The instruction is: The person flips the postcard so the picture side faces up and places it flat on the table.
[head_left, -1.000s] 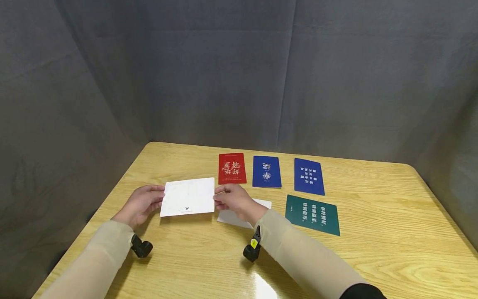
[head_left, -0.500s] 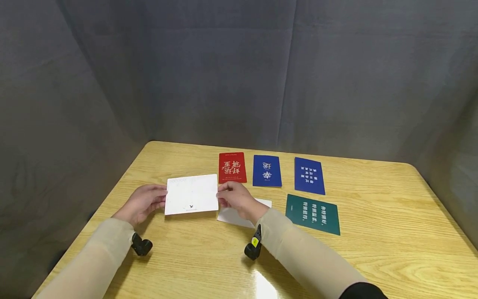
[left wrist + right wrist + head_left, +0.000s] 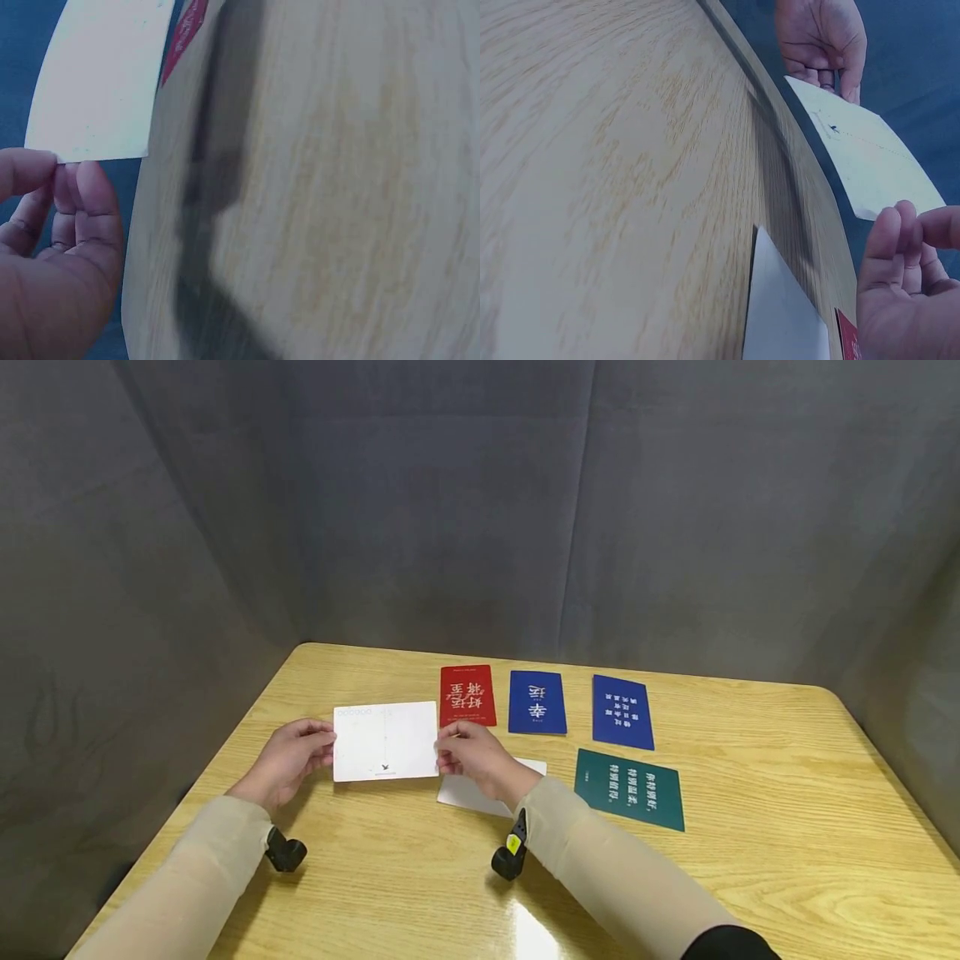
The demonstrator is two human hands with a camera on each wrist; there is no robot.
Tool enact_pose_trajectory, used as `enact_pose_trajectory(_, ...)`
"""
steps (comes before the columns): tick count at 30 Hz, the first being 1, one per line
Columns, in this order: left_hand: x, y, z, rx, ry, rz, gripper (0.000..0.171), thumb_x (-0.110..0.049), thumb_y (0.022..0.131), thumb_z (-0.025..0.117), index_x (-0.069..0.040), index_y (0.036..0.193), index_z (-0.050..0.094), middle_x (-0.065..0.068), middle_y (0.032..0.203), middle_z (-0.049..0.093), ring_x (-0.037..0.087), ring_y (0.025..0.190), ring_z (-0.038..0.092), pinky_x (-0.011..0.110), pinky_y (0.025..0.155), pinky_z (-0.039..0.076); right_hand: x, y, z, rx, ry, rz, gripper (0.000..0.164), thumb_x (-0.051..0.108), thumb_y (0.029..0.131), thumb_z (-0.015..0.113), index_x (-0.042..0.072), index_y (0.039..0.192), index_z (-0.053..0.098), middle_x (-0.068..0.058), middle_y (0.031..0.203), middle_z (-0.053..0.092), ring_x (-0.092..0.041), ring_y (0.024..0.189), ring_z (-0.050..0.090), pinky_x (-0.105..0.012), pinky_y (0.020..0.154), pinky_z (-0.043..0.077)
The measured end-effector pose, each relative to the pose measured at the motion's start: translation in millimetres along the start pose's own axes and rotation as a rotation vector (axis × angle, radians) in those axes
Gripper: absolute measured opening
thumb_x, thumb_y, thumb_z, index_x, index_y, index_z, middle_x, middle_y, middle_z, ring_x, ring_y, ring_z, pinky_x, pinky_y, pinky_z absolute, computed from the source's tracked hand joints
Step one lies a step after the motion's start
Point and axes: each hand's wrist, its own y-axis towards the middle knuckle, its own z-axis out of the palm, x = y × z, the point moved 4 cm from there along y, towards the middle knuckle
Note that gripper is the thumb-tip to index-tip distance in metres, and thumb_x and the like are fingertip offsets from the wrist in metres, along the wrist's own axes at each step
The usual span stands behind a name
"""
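A white postcard (image 3: 385, 742), with a small dark mark near its lower edge and a row of faint boxes at its upper left, is held up over the left part of the table. My left hand (image 3: 288, 760) pinches its left edge between thumb and fingers; the left wrist view shows this hand (image 3: 67, 247) at the card's short edge. At the opposite edge, my right hand (image 3: 480, 764) pinches the card, fingertips right at the border in the right wrist view. Below the right hand, partly covered by it, a second white card (image 3: 468, 797) lies on the table.
Along the back lie a red card (image 3: 467, 693), a blue card (image 3: 537, 703) and another blue card (image 3: 622, 712), all with white characters. A green card (image 3: 630, 789) is in front of them. Grey cloth (image 3: 450, 527) hangs behind the wooden table (image 3: 787, 793).
Both hands have raised the postcard slightly and shifted it to the right. It now faces the head camera more squarely, with its printed lines clearer. The cards on the table have stayed put.
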Motion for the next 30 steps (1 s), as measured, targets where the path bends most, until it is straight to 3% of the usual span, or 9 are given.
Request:
enact_pose_trajectory(16,-2.0,-1.2,0.1,-0.123,-0.051,0.038,0.011,-0.006,0.108,0.051,0.000,0.117,0.055,0.001,0.102,0.053,0.012,0.091,0.056,0.027,0.085,0.053,3.4,-2.9,3.8,-0.005,0.008,0.006,0.007,0.004,0.103,0.058,-0.001,0.107,0.060,-0.010,0.093,0.062,-0.017,0.082,0.064,-0.029,0.080,0.058)
enact_pose_trajectory(23,-3.6,-2.7,1.9,-0.119,-0.150,0.037,0.010,-0.005,0.109,0.048,-0.002,0.112,0.057,-0.002,0.100,0.055,0.009,0.091,0.057,0.024,0.085,0.053,2.2,-3.9,3.7,-0.013,0.028,0.009,0.008,0.004,0.104,0.058,-0.001,0.109,0.061,-0.011,0.095,0.065,-0.020,0.088,0.067,-0.032,0.084,0.058)
enact_pose_trajectory(30,-3.3,-3.3,2.7,-0.104,-0.234,0.016,0.027,-0.014,0.113,0.036,0.002,0.129,0.050,0.000,0.113,0.053,0.008,0.103,0.057,0.021,0.091,0.051,-0.3,-3.8,3.4,-0.007,0.037,-0.012,0.014,0.004,0.105,0.056,-0.005,0.112,0.063,-0.012,0.098,0.068,-0.022,0.090,0.067,-0.033,0.087,0.058)
